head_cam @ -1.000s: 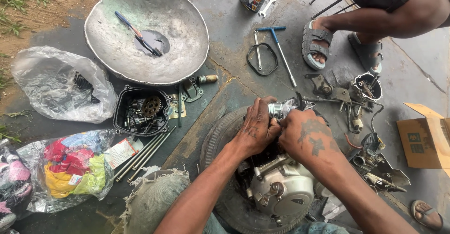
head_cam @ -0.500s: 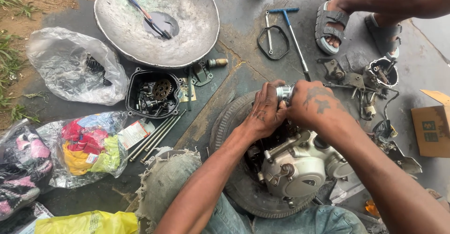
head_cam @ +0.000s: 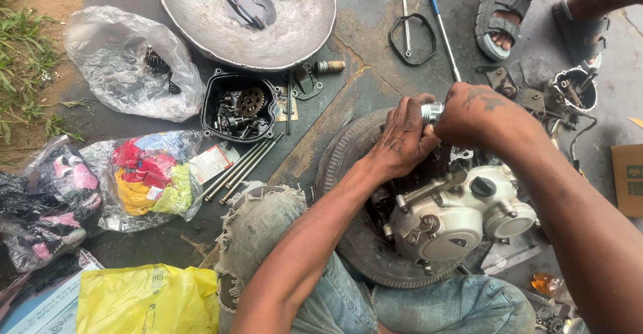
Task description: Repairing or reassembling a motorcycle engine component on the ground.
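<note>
grip: your left hand (head_cam: 402,140) and right hand (head_cam: 472,114) both clench the piston (head_cam: 432,112) | done: engine (head_cam: 455,217) stripped on tyre (head_cam: 348,153) | left: bolts (head_cam: 244,168), tray (head_cam: 240,106) parts unfitted

Soft, even daylight falls from overhead, casting only faint shadows beneath the wide, dished grey metal pan (head_cam: 248,19). Mild glare glints on the crumpled clear plastic bag (head_cam: 130,66) and silver engine casing (head_cam: 455,220). Focus is sharp centrally; the edges bow slightly.
</note>
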